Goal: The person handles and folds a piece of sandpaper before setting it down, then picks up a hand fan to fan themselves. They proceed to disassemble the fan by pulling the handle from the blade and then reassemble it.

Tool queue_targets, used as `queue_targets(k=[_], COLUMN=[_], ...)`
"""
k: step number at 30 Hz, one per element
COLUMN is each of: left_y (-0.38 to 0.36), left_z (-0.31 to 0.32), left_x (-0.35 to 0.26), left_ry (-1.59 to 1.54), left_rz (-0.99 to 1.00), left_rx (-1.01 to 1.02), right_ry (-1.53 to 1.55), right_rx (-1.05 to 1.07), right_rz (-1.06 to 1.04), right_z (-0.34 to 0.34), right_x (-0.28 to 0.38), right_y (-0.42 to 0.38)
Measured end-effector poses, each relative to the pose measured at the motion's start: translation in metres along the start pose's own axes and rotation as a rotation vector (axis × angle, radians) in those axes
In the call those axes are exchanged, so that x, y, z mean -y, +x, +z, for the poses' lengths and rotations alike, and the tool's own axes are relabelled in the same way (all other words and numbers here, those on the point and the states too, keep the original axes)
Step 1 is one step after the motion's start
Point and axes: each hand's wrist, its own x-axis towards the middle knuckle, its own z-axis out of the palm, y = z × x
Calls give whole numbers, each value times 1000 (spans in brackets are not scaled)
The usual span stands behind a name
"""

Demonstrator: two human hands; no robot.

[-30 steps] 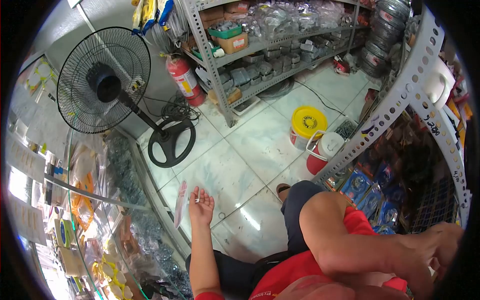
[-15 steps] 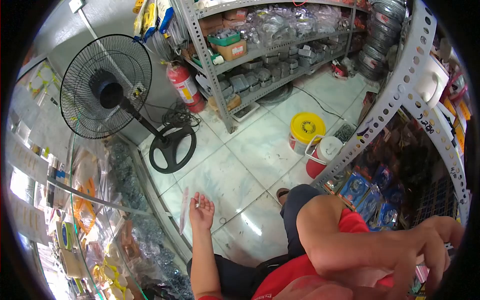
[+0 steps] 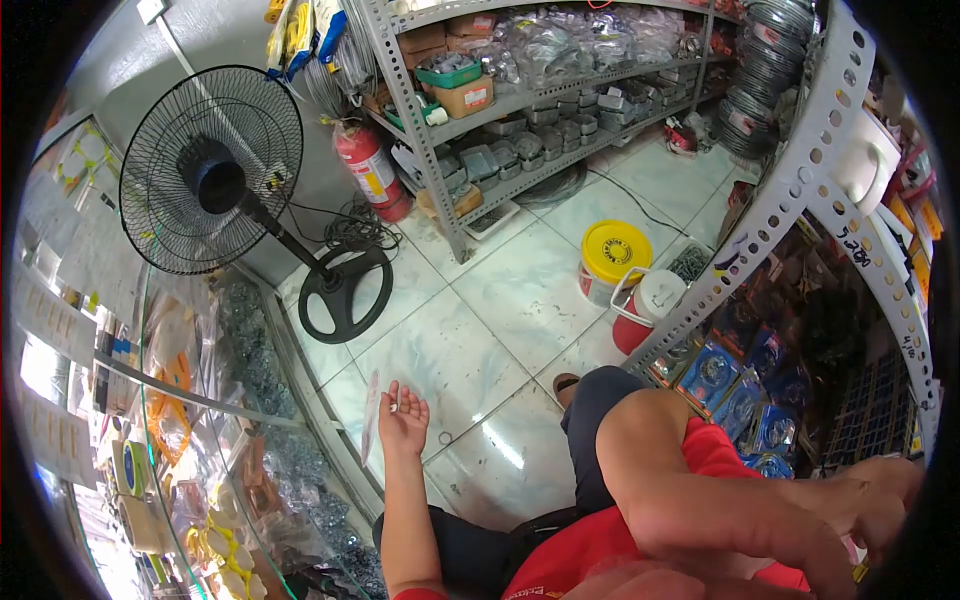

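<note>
My left hand (image 3: pixel 404 428) is held palm up over the tiled floor, its fingers curled. A thin clear plastic bag (image 3: pixel 371 418) hangs upright along its thumb side and looks gripped there; a small pale spot shows at the fingers, too small to name. My right hand (image 3: pixel 880 505) is at the lower right, large and close to the camera, beside the metal rack. Its fingers bend down and are partly hidden behind the hand, so what they touch does not show. Blue blister packs (image 3: pixel 710 375) hang nearby on the rack.
A black stand fan (image 3: pixel 215 185) and a fire extinguisher (image 3: pixel 370 170) stand at the back left. A yellow-lidded bucket (image 3: pixel 616 252) and a red jug (image 3: pixel 655 300) are on the floor by the right rack post (image 3: pixel 745 255). A glass case (image 3: pixel 215 400) runs along the left.
My right hand has moved lower, and its fingers, spread before, are now bent and more hidden. My left hand and the plastic bag stay almost where they were.
</note>
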Motion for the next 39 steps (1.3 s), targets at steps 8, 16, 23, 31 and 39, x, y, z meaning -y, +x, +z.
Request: queue_targets(k=[8,16,23,31,39], left_y=[0,-2,0,-1,2], left_z=[0,-1,-3,-8,-14], left_x=[-1,-2,-3,-3,-3], left_ry=[6,-16,-20,-26,-35], left_rz=[5,7,-1,15,16], left_rx=[-7,-13,-26,-45,-74], right_ry=[27,41,61,74,66], right_rx=[202,183,174,148,111], right_rz=[1048,1060,1065,1075,1090], right_z=[-10,-14,-8,-15,-13], right_x=[65,59,57,42,58], right_y=[49,45,41,26,36])
